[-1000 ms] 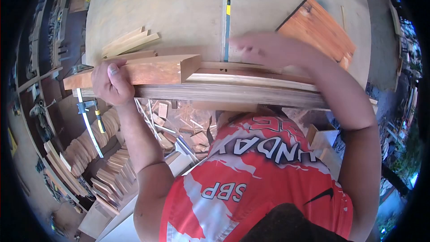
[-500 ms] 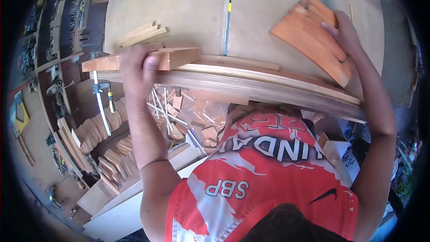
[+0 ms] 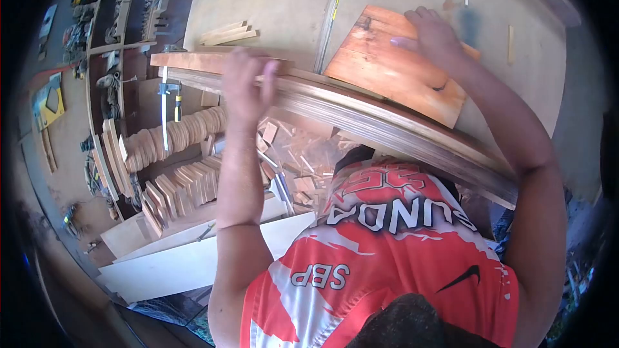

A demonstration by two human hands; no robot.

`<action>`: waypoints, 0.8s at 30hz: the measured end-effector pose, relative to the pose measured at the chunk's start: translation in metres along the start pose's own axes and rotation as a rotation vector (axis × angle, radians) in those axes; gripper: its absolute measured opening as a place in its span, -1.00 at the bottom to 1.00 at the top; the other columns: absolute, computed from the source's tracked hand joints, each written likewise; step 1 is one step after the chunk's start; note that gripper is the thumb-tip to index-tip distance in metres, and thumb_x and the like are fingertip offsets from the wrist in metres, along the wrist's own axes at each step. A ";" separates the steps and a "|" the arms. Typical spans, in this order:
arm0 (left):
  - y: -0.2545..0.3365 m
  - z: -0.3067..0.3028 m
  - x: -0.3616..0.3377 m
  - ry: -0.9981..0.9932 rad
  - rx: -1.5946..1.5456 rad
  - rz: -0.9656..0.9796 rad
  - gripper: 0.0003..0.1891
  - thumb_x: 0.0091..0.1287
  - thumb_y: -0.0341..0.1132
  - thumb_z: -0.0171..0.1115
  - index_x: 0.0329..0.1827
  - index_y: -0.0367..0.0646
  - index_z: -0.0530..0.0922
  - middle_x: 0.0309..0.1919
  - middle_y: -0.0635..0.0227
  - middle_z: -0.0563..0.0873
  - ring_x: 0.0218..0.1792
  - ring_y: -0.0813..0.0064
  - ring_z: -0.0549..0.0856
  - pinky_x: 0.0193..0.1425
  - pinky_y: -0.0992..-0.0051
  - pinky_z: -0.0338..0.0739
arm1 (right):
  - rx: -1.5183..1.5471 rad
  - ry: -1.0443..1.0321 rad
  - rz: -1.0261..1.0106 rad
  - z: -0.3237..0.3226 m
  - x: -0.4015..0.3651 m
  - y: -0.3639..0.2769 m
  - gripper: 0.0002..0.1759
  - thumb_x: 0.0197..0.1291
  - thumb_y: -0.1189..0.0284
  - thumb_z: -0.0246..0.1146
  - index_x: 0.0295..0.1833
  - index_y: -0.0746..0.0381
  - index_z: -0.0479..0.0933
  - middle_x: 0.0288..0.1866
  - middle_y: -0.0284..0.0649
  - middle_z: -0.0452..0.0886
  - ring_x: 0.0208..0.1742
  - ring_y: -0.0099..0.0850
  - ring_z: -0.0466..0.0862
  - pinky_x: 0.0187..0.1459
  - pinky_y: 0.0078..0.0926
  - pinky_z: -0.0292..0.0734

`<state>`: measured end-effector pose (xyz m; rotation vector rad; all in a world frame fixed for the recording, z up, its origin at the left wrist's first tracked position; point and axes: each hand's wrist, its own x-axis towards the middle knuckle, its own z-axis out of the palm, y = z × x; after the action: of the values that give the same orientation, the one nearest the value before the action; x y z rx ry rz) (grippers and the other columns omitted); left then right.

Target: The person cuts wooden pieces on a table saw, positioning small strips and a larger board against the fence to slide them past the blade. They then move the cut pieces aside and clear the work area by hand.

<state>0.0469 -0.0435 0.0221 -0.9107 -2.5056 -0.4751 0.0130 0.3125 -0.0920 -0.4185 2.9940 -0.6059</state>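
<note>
My right hand (image 3: 435, 42) grips the far edge of a wide reddish-orange wooden board (image 3: 387, 67), its thumb on the top face. The board rests on the worktable near its front edge, with dark knots and a dark curved mark near its right end. My left hand (image 3: 248, 87) is blurred, over a thick wooden plank (image 3: 187, 60) along the table's front edge. Its fingers curve loosely and its thumb stands apart; I see nothing held in it. A bar clamp (image 3: 165, 106) with a yellow-and-black handle is fastened at the plank's left end.
Thin wood strips (image 3: 229, 33) lie on the worktable (image 3: 277, 6). Below, a row of rounded wooden pieces (image 3: 174, 132), upright cut slats (image 3: 184, 190) and offcuts (image 3: 303, 183) cover the floor area. Shelves with tools (image 3: 116, 26) stand at left.
The orange board has moved left and lies flatter beside the front edge, my right hand moving with it. My left hand has lifted slightly from the plank. The view has shifted.
</note>
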 end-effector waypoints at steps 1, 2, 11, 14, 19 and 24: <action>0.013 0.011 -0.004 -0.045 -0.090 -0.009 -0.99 0.30 -0.46 0.29 -0.28 -0.18 0.64 -0.27 0.21 0.72 -0.16 0.17 0.68 0.03 0.21 0.51 | -0.001 -0.005 -0.001 -0.001 -0.001 -0.001 -0.26 0.20 -0.11 0.33 0.24 0.27 0.48 0.08 -0.08 0.53 0.23 -0.12 0.50 0.23 -0.13 0.46; 0.026 0.019 -0.006 -0.216 -0.127 -0.093 -0.87 0.35 -0.36 0.25 -0.13 -0.19 0.67 -0.18 0.14 0.75 -0.08 0.11 0.71 0.12 0.19 0.54 | -0.003 -0.002 -0.006 -0.003 -0.001 -0.002 -0.26 0.20 -0.11 0.33 0.24 0.27 0.48 0.08 -0.08 0.53 0.23 -0.12 0.50 0.23 -0.13 0.46; 0.010 0.053 0.020 -1.027 -0.174 -0.421 -0.60 0.39 -0.15 0.05 0.20 -0.11 0.59 -0.08 0.01 0.76 0.00 0.01 0.73 0.17 0.17 0.56 | -0.062 -0.003 -0.031 0.004 0.007 -0.008 -0.30 0.27 -0.08 0.29 0.25 0.29 0.48 0.17 -0.04 0.55 0.28 -0.10 0.50 0.28 -0.11 0.45; 0.004 0.054 0.015 -1.005 -0.198 -0.396 -0.59 0.38 -0.15 0.04 0.20 -0.10 0.59 -0.06 0.00 0.76 0.02 0.00 0.73 0.18 0.16 0.56 | 0.046 -0.023 -0.039 0.006 0.026 -0.016 -0.30 0.25 -0.02 0.32 0.29 0.30 0.46 0.21 -0.03 0.55 0.30 -0.08 0.50 0.28 -0.10 0.45; 0.001 0.052 0.012 -0.974 -0.234 -0.332 -0.54 0.42 -0.06 0.03 0.25 -0.11 0.58 0.00 -0.02 0.74 0.08 -0.04 0.70 0.25 0.13 0.53 | 0.030 -0.081 0.075 0.002 0.022 -0.030 -0.27 0.18 0.07 0.40 0.37 0.23 0.42 0.33 -0.03 0.51 0.37 -0.03 0.45 0.39 -0.02 0.32; 0.009 0.040 0.012 -0.866 -0.334 -0.333 -0.57 0.42 -0.11 0.05 0.22 -0.14 0.59 0.02 -0.07 0.72 0.09 -0.05 0.68 0.25 0.11 0.52 | -0.075 -0.136 0.036 -0.027 -0.069 -0.049 0.14 -0.19 0.19 0.62 0.57 0.04 0.23 0.61 -0.07 0.18 0.62 -0.07 0.15 0.52 0.08 0.10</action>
<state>0.0332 -0.0128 -0.0040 -0.9576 -3.4756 -0.7393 0.0883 0.2983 -0.0477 -0.3930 2.8945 -0.4437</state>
